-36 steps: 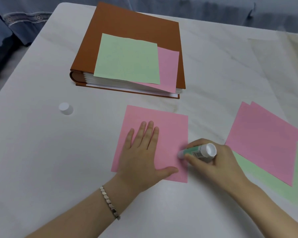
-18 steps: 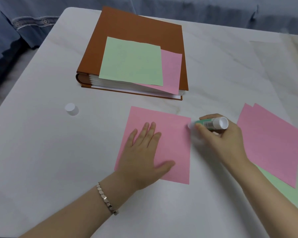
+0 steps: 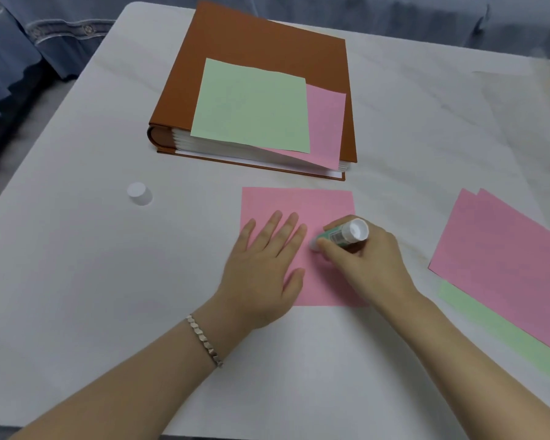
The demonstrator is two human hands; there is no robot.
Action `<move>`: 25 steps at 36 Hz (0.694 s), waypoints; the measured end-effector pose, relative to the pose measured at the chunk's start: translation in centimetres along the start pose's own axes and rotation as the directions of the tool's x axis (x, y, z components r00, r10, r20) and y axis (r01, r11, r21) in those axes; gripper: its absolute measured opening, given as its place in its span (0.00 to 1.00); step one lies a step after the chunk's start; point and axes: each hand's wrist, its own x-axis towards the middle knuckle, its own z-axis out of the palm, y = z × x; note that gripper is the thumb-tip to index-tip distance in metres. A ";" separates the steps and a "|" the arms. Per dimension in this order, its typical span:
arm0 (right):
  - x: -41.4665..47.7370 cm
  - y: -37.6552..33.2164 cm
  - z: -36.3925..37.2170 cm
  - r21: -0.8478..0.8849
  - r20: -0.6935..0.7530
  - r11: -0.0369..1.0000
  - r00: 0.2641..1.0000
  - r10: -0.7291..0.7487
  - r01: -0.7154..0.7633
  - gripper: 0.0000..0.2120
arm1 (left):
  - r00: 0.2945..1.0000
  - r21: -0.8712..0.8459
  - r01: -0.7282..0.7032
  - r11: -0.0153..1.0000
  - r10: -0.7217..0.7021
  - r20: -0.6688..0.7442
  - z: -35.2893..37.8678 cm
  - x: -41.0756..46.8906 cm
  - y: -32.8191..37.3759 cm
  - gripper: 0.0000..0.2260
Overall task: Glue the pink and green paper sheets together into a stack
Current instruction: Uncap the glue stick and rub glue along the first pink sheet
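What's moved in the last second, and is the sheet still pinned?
The right hand, gripping the glue stick, ran its tip up the right edge of the pink sheet, then came inward to the middle, beside the left hand. That hand stayed flat on the sheet. The cap and book stayed put.

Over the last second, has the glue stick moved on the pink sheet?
Yes. The glue stick has moved left from the right edge of the pink sheet to near its middle, beside the left hand.
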 end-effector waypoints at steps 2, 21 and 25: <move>-0.1 0.1 0.0 -0.004 0.001 1.000 1.000 -0.018 0.018 0.04 | 1.000 -0.002 0.003 1.000 -0.003 -0.001 0.1 0.0 0.0 0.26; -4.9 0.7 -2.0 0.017 0.219 1.000 0.975 -0.023 0.020 0.06 | 1.000 0.010 0.013 1.000 -0.013 -0.020 0.1 0.1 -0.1 0.25; -3.5 0.2 -2.2 0.147 0.088 0.988 0.996 0.029 -0.042 0.05 | 0.999 0.020 0.007 1.000 -0.006 -0.040 0.3 0.0 -0.1 0.25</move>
